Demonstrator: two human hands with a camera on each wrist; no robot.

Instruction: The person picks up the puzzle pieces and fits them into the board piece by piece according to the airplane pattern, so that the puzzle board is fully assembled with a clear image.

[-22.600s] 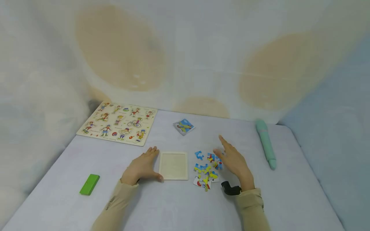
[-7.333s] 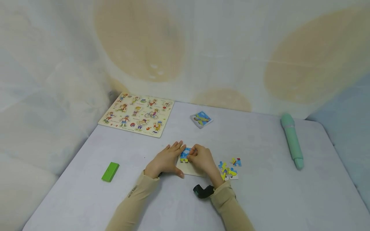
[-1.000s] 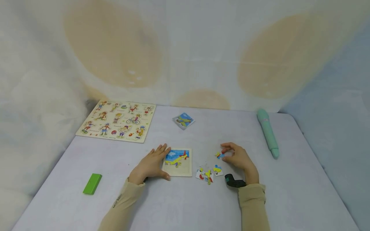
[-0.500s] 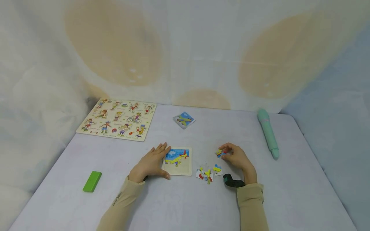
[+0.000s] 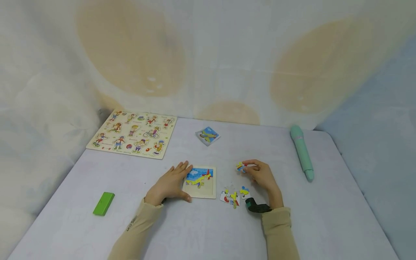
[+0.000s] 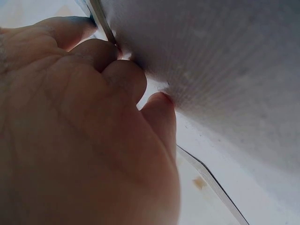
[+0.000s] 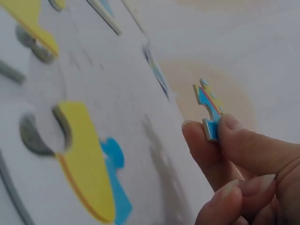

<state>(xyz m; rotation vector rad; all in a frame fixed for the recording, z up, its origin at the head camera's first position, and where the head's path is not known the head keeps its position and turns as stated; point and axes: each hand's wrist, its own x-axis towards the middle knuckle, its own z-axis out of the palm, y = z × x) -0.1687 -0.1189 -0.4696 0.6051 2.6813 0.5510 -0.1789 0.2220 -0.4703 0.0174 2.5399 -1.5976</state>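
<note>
A square wooden frame lies mid-table, its upper part filled with joined blue and yellow pieces showing part of a plane. At the frame's left edge rests my left hand, fingers spread and thumb by the lower left corner; the left wrist view shows this hand close up. My right hand pinches a blue, yellow and red puzzle piece between thumb and finger, raised above the table in the right wrist view. Several loose pieces lie between the frame and the right wrist.
A board with sports figures lies at the back left. Behind the frame is a small picture card. A green block lies at the left, a mint-coloured microphone-shaped object at the right. Cloth hangs behind the table.
My right hand has moved left, towards the frame, with the pinched piece, which has turned in the fingers. My left hand stays at the frame's left edge.
</note>
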